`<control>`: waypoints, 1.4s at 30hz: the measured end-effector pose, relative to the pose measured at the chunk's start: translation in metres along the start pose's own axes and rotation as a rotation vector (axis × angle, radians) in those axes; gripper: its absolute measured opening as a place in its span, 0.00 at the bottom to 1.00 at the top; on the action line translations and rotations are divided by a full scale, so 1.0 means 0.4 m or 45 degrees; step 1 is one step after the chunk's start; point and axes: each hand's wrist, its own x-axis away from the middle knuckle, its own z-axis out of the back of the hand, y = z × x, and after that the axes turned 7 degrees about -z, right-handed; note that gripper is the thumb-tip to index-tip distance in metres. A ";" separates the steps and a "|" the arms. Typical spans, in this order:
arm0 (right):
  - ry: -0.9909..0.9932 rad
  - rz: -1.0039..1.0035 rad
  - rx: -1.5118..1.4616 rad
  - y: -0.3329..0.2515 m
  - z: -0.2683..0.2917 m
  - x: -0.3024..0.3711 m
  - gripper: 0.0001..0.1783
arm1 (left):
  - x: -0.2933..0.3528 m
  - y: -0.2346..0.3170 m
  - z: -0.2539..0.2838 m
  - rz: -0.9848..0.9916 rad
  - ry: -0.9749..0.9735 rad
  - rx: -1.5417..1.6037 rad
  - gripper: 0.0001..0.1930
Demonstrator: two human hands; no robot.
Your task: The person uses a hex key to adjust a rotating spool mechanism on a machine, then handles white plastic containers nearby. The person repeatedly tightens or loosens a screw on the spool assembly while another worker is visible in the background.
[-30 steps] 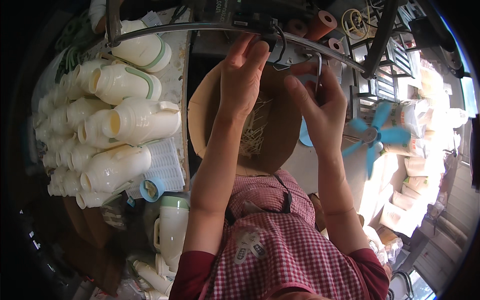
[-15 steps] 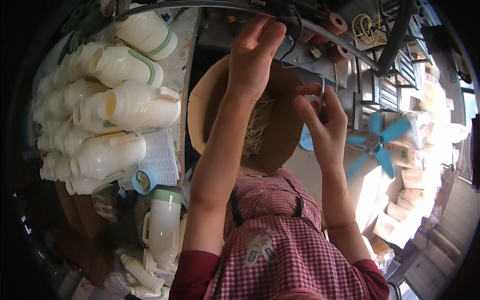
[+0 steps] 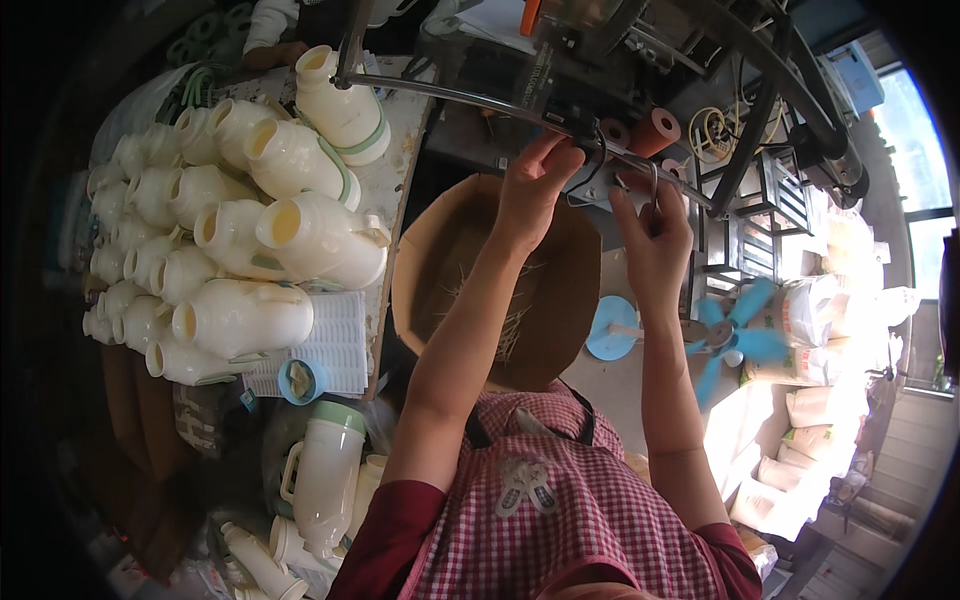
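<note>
Both my arms reach forward over an open cardboard box (image 3: pixel 575 290) with thin pale strips lying inside. My left hand (image 3: pixel 535 195) is raised at a metal bar (image 3: pixel 460 97), its thumb and fingers drawn together; whatever lies between them is hidden. To the right, my right hand (image 3: pixel 655 235) has its fingers curled round a thin bent metal rod (image 3: pixel 655 180) just below the same bar. A dark cable (image 3: pixel 601 150) hangs between the two hands.
Many cream plastic jug bodies (image 3: pixel 250 315) crowd the table at left, beside a white slatted tray (image 3: pixel 340 335) and a small blue cup (image 3: pixel 302 381). A blue-bladed fan (image 3: pixel 722 335) stands right. Reddish rolls (image 3: pixel 655 132) lie ahead. Another person's sleeve (image 3: pixel 268 22) shows far left.
The view has tilted further forward, showing more of the frame and the far table. My hands have come closer together, the right one rising to the bar with the bent rod.
</note>
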 end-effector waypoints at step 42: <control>-0.251 -0.099 -0.022 -0.082 -0.075 -0.168 0.15 | 0.009 0.010 0.009 0.052 0.088 0.084 0.23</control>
